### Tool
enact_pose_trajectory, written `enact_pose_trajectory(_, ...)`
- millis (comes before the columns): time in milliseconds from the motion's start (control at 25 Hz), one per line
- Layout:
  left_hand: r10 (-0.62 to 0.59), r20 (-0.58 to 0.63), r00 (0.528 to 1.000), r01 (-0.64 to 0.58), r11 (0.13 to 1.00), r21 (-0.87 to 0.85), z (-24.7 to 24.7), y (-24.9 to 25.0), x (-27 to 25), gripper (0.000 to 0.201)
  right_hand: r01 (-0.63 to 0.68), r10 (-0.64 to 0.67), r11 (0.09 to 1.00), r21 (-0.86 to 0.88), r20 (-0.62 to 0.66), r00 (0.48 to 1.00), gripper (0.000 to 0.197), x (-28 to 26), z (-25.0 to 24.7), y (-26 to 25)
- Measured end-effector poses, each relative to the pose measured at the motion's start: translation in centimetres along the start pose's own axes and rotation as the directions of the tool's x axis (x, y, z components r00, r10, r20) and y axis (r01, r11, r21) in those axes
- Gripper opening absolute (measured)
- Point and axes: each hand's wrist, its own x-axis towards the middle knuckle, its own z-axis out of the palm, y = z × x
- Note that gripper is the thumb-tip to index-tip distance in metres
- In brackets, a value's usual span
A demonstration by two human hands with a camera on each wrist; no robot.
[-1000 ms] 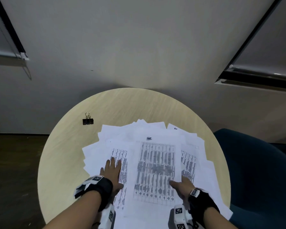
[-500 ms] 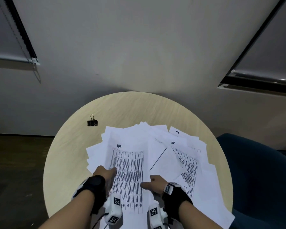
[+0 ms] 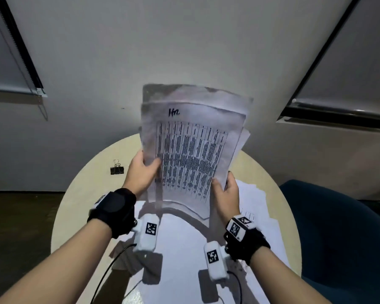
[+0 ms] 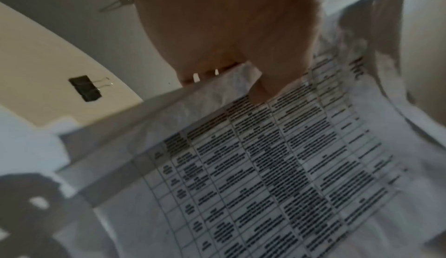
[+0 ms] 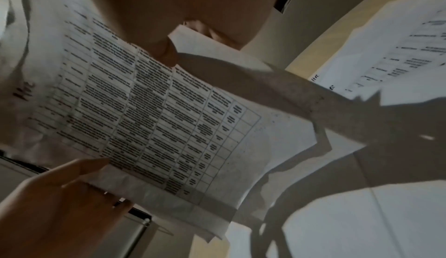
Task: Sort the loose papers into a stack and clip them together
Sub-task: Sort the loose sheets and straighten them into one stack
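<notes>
Nearest you, loose papers (image 3: 180,249) lie spread on the round table (image 3: 75,207) beneath both wrists. Above them, you hold a sheaf (image 3: 191,150) upright and clear of the table, its printed grid facing you. Your left hand (image 3: 140,174) grips the sheaf's left edge: the thumb (image 4: 260,88) presses on the front page and the other fingers curl behind. Your right hand (image 3: 227,191) pinches the lower right corner, thumb (image 5: 166,52) in front, fingers behind. The sheets in the sheaf are not squared; edges fan out at the top and right. Farther off, left of the sheaf, a black clip (image 3: 117,170) sits alone on the table. A blue chair (image 3: 338,233) stands to the right.
</notes>
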Motion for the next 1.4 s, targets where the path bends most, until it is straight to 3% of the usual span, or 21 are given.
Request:
enact_pose_trajectory(200, -0.122, 0.036, 0.992, 0.124, 0.989, -0.074, 0.0, -2.7, -1.8, 0.04, -0.077, 0.076, 0.997, -0.026, -0.01, 0.997, 0.027, -1.2, 0.4, 1.6)
enact_pose_trajectory(320, -0.125, 0.069, 0.99, 0.132, 0.986, -0.101, 0.3, -2.8, -2.0, 0.037, -0.095, 0.095, 0.995, 0.017, 0.012, 0.995, 0.045, -0.9, 1.1, 1.5)
enact_pose_trajectory(480, -0.033, 0.08, 0.996, 0.047, 0.981, -0.187, 2.1, -1.1, -1.4, 0.034, -0.022, 0.02, 0.999, -0.037, -0.057, 0.998, 0.013, 0.0, 1.4, 0.0)
enact_pose_trajectory(600, 0.023, -0.019, 1.0, -0.027, 0.975, -0.219, 2.5, -0.2, -1.5, 0.021, 0.027, -0.021, 0.999, 0.045, -0.115, 0.993, 0.01, 0.5, 0.4, -0.2)
enact_pose_trajectory(680, -0.035, -0.028, 0.999, 0.028, 0.979, -0.204, 2.2, -1.6, -2.1, 0.018, -0.061, 0.062, 0.998, 0.034, -0.052, 0.997, 0.014, 0.4, -0.1, 1.2)
enact_pose_trajectory(800, -0.178, 0.078, 0.981, 0.189, 0.967, -0.171, 2.6, -4.5, -3.0, 0.033, -0.235, 0.243, 0.963, -0.131, 0.041, 0.969, 0.013, -0.1, 0.5, 3.2)
enact_pose_trajectory(880, -0.176, 0.079, 0.981, 0.187, 0.969, -0.161, 2.9, -4.8, -2.9, 0.038, -0.281, 0.288, 0.949, -0.143, 0.032, 0.957, 0.012, 0.4, 1.0, 3.1)
enact_pose_trajectory(1040, -0.201, 0.02, 0.979, 0.202, 0.97, -0.134, 2.4, -5.9, -2.2, 0.026, -0.3, 0.302, 0.953, -0.027, 0.063, 0.951, 0.015, 1.1, 0.9, 2.2)
enact_pose_trajectory(1160, -0.34, -0.004, 0.941, 0.337, 0.931, 0.144, 1.4, -8.7, -2.2, 0.021, -0.42, 0.414, 0.907, 0.047, 0.1, 0.905, 0.011, 1.0, 0.5, 3.5)
enact_pose_trajectory(1280, -0.472, -0.065, 0.879, 0.475, 0.859, 0.191, -1.8, -11.2, -2.2, 0.018, -0.603, 0.592, 0.794, 0.081, 0.125, 0.796, 0.016, 0.8, -0.9, 7.2)
enact_pose_trajectory(1360, -0.595, -0.118, 0.795, 0.607, 0.783, 0.137, -5.4, -13.5, -2.6, 0.021, -0.69, 0.686, 0.721, 0.053, 0.079, 0.723, 0.032, 0.0, -1.8, 9.9)
enact_pose_trajectory(1400, -0.644, -0.174, 0.745, 0.666, 0.735, 0.128, -7.0, -14.7, -3.2, 0.025, -0.701, 0.701, 0.713, -0.014, 0.009, 0.713, 0.044, -0.5, -2.3, 11.1)
